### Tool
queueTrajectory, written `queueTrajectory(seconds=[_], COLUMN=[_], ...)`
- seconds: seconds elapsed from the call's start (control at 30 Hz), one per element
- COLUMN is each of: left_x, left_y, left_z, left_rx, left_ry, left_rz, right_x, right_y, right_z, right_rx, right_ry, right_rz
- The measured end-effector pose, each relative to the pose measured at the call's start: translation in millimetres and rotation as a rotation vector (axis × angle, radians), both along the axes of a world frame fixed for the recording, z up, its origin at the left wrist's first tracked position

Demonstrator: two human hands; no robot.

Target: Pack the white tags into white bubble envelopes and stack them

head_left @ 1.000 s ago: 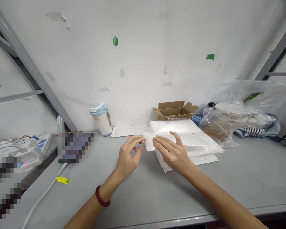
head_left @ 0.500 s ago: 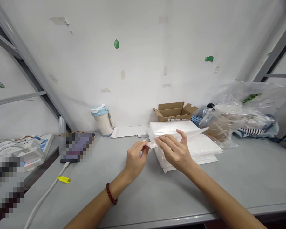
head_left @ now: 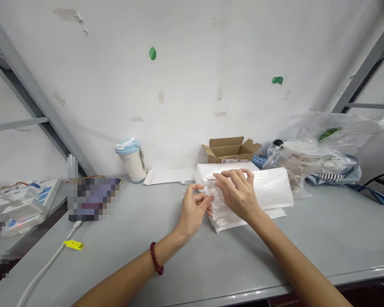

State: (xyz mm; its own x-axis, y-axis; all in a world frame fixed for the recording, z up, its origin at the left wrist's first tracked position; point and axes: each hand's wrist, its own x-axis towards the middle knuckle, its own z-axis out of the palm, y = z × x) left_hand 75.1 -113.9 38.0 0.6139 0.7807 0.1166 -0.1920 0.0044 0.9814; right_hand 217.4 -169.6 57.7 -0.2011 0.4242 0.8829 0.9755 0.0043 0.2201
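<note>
A white padded envelope [head_left: 272,187] is tilted up toward me on top of other white envelopes [head_left: 232,224]. My left hand [head_left: 195,207] is closed on its left edge, thumb in front and fingertips curled behind. Over the upper left part of the same envelope is my right hand [head_left: 240,192], its fingers bent and the thumb and index tips close together at the edge. The right hand covers some of the envelope, so its exact grip is partly hidden. Another white padded envelope [head_left: 208,167] lies just behind.
Behind the envelopes stands an open cardboard box [head_left: 230,151]. A blue-lidded cup [head_left: 132,164] and a flat white piece [head_left: 166,175] are by the wall. Clear plastic bags [head_left: 307,162] lie right. A tablet-like device [head_left: 96,198] with a white cable [head_left: 48,264] is left on the grey table [head_left: 192,273].
The envelope's flap, earlier raised edge-on, now lies turned with its broad face toward me. My left hand has shifted slightly right and rolled. The view has shifted a little.
</note>
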Motion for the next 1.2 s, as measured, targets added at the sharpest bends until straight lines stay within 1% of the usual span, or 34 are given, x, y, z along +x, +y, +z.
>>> queueTrajectory(seconds=[0.13, 0.23, 0.3, 0.37, 0.43, 0.47, 0.5, 0.53, 0.6, 0.67, 0.77, 0.87, 0.93, 1.03, 1.13, 1.2], left_x=[12.3, 13.5, 11.2, 6.4, -2.0, -7.9, -14.6, -22.0, -37.0, -49.3, -58.1, -56.9, -53.9, -49.8, -48.3, -48.8], left_y=[-0.3, 3.5, 11.4, 26.8, 50.6, 65.1, 80.5, 96.1, 124.8, 146.7, 164.0, 168.5, 168.4, 165.6, 158.3, 151.2], left_z=[-5.8, -7.5, -6.6, -5.2, -5.3, -6.4, -8.5, -11.4, -19.1, -27.5, -36.2, -38.7, -38.1, -36.0, -31.7, -27.4], left_rx=[-0.058, -0.074, -0.057, 0.018, 0.196, 0.34, 0.52, 0.683, 0.916, 1.036, 1.047, 1.045, 1.052, 1.062, 1.059, 1.046], left_ry=[-0.006, 0.036, 0.082, 0.121, 0.189, 0.261, 0.358, 0.472, 0.659, 0.782, 0.822, 0.839, 0.856, 0.879, 0.895, 0.906], left_rz=[0.044, 0.042, 0.02, 0.039, 0.124, 0.193, 0.256, 0.286, 0.307, 0.257, 0.241, 0.261, 0.276, 0.313, 0.384, 0.439], right_x=[14.2, 18.2, 18.6, 18.4, 18.4, 18.4, 18.4, 18.5, 18.5, 18.4, 18.3, 18.4, 18.4, 18.0, 17.3, 16.9], right_y=[3.2, 4.3, 4.9, 5.3, 5.6, 5.6, 5.6, 5.5, 5.2, 4.8, 4.8, 5.1, 5.1, 3.5, 0.7, -0.6], right_z=[-5.1, -8.9, -11.1, -12.9, -14.1, -14.5, -14.7, -14.7, -14.5, -14.2, -14.0, -14.0, -13.8, -13.1, -11.8, -10.9], right_rx=[-0.18, -0.272, -0.311, -0.348, -0.368, -0.371, -0.371, -0.371, -0.37, -0.369, -0.373, -0.396, -0.415, -0.454, -0.493, -0.492], right_ry=[0.02, 0.022, 0.03, 0.046, 0.064, 0.071, 0.077, 0.082, 0.089, 0.094, 0.101, 0.111, 0.114, 0.117, 0.111, 0.107], right_rz=[-0.007, -0.007, -0.004, 0.001, 0.002, 0.001, 0.001, 0.001, 0.004, 0.01, 0.022, 0.038, 0.034, -0.009, -0.037, -0.045])
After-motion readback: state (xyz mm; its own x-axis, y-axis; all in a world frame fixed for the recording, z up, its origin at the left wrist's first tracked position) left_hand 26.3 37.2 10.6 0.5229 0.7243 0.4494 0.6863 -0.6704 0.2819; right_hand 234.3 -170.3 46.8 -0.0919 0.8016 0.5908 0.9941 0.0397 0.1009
